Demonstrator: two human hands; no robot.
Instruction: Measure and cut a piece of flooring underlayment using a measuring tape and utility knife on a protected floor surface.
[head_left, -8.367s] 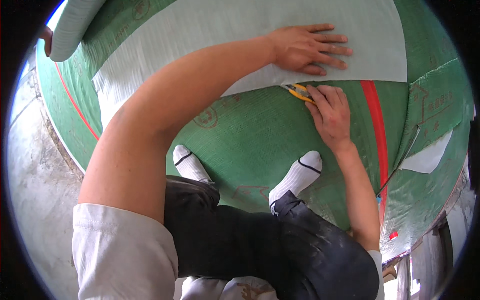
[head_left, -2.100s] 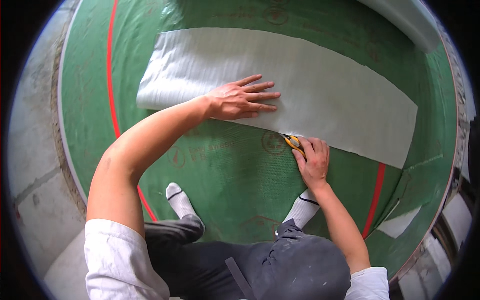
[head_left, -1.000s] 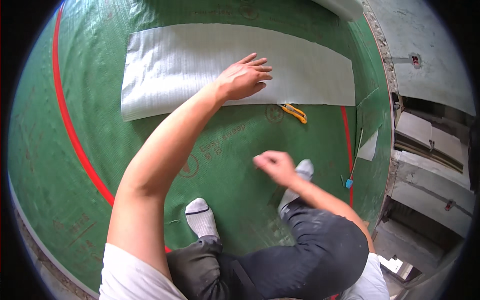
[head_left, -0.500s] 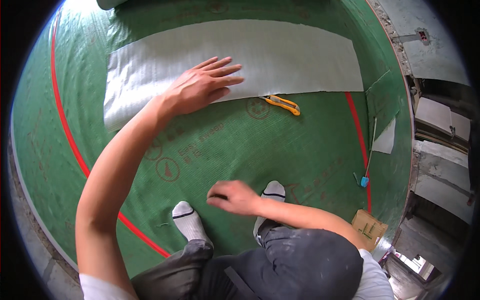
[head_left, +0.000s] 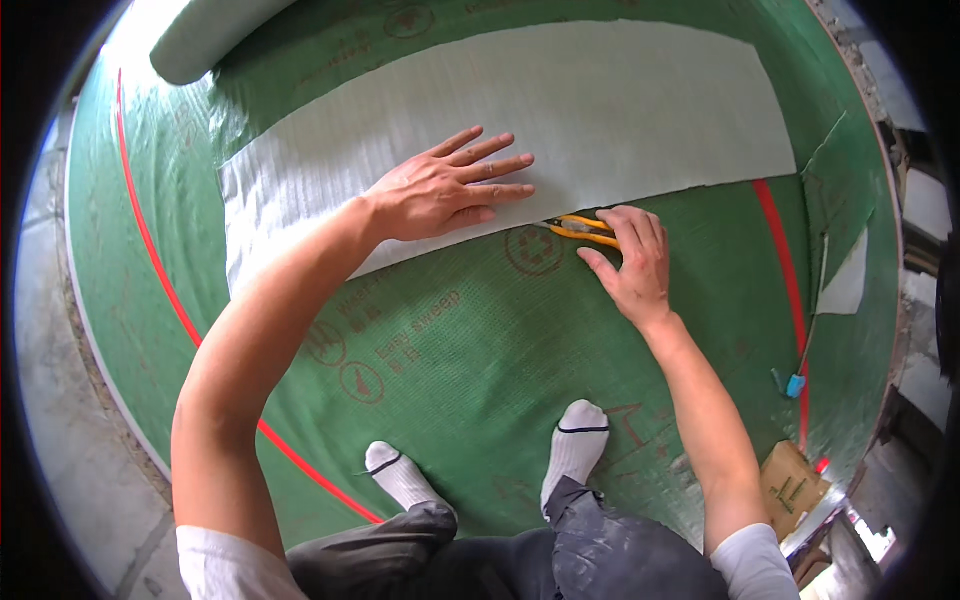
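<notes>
Left hand (head_left: 445, 190): fingers spread wide on white sheet (head_left: 640, 100) | Right hand (head_left: 637, 265): fingers at yellow knife (head_left: 572, 228), grip unclear | We should press sheet flat, steering knife clear of left hand

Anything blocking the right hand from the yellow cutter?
Nothing visible. The right hand is open at the handle end of the yellow cutter; whether it touches is unclear. The left hand is spread over the white sheet, left of the cutter and out of that path.
</notes>
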